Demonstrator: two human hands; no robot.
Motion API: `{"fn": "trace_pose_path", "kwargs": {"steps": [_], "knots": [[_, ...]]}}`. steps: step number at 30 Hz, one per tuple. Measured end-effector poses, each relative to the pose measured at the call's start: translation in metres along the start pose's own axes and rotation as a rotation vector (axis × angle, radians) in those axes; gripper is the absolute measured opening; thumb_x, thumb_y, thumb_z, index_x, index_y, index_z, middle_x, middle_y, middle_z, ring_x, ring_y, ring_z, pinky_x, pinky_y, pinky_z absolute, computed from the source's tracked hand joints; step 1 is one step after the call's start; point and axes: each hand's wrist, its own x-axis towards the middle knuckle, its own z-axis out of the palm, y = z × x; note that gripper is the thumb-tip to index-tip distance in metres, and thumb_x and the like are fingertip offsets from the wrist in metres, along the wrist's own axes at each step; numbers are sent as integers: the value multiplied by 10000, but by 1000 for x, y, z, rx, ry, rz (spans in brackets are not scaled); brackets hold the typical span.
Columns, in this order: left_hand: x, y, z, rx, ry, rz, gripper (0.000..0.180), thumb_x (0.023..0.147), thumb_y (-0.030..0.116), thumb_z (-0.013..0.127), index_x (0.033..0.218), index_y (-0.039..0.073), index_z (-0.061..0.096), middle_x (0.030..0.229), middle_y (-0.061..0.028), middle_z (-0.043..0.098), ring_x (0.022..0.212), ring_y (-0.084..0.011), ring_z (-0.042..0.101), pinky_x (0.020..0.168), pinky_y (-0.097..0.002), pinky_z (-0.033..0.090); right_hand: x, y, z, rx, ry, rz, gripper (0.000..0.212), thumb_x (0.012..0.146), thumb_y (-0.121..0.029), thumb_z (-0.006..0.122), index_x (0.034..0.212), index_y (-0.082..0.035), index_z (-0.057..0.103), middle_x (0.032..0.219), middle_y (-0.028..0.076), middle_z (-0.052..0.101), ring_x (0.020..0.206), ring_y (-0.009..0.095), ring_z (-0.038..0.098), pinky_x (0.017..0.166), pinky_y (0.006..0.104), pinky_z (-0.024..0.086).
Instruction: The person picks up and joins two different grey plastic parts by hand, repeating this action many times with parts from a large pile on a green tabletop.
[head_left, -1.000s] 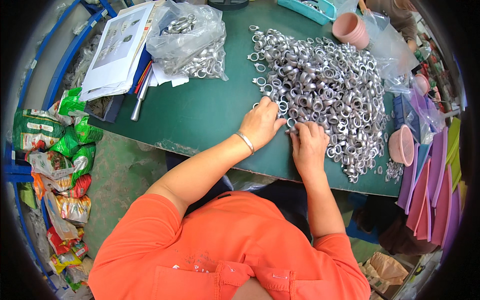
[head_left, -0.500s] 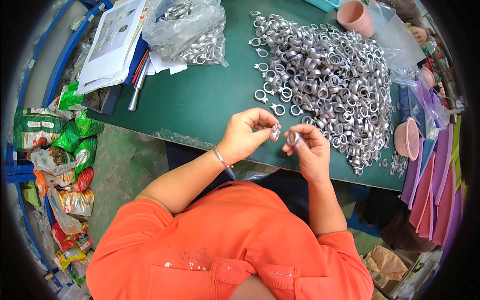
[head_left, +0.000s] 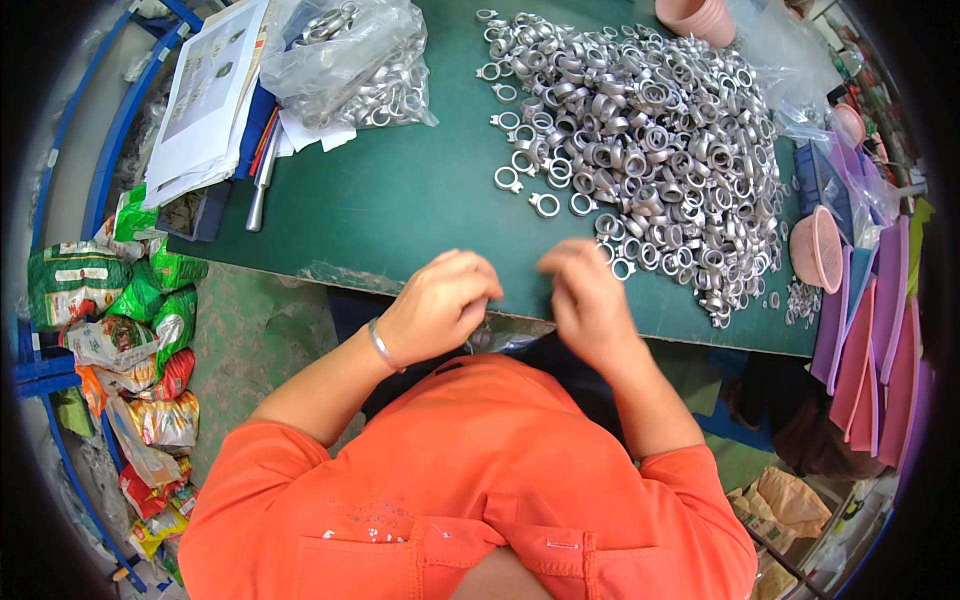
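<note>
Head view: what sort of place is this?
Probably a small parts workshop: a big heap of metal rings covers part of a green table, near a clear plastic bag of metal parts.

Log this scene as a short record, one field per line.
Rings: grey, heaped on the green table
Left grip: fingers curled, by the table's near edge; contents unclear
Right grip: blurred, fingers bent, nearer the heaped rings; contents unclear
Bag: clear, holding more rings
Papers: stacked left of the bag
Basket: pink, right of the heaped rings
</note>
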Motion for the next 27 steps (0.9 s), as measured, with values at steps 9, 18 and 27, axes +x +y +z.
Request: {"fn": "trace_pose_path", "kwargs": {"steps": [9, 18, 27], "knots": [[64, -23, 40, 171, 84, -28, 243, 731, 69, 726, 930, 49, 589, 965, -125, 510, 871, -310, 547, 752, -376, 472, 18, 27, -9, -575, -51, 54, 212, 735, -78, 679, 932, -62, 600, 965, 73, 567, 944, 287, 526, 806, 433, 369], [43, -16, 30, 146, 78, -120, 467, 653, 167, 812, 1025, 31, 564, 951, -117, 525, 862, -307, 562, 745, -380, 479, 4, 14, -7, -503, 11, 155, 360, 677, -194, 777, 976, -82, 610, 964, 64, 548, 942, 268, 509, 817, 413, 339], [41, -16, 37, 185, 135, -128, 465, 650, 179, 810, 1028, 23, 588, 963, -116, 541, 892, -310, 562, 766, -389, 473, -3, 20, -6, -192, 87, 191, 352, 670, -108, 795, 977, -52, 629, 929, 83, 554, 849, 239, 550, 733, 361, 423]]}}
